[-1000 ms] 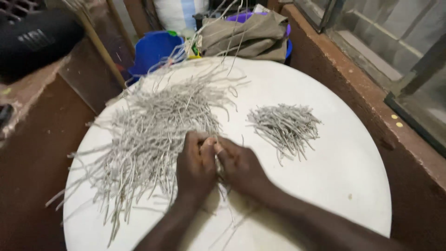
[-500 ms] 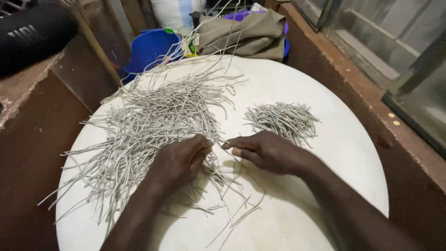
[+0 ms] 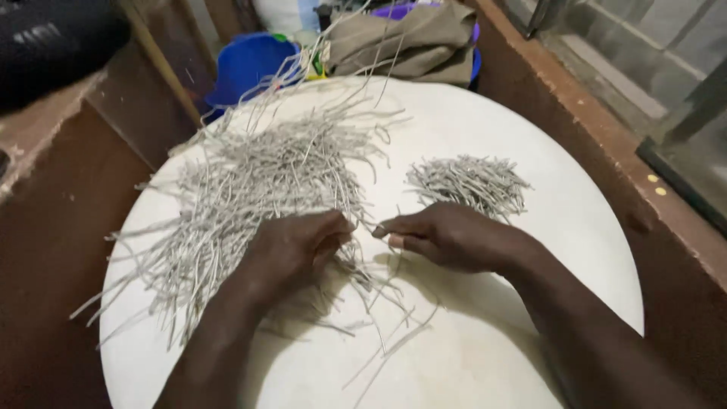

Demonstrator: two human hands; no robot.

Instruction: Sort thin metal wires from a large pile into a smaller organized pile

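Hands [image 3: 299,246] [image 3: 447,236] perhaps pinching strands, blue bucket [image 3: 246,64], folded cloth [image 3: 401,38] behind.

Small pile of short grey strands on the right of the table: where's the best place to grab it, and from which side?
Pinch the short pile at its middle, from above. The strands lie flat and loose on the round table, so a side approach would scatter them; the right hand is nearest.

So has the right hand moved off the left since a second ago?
Yes. The right hand has drawn away from the left hand, toward the small pile on the round table.
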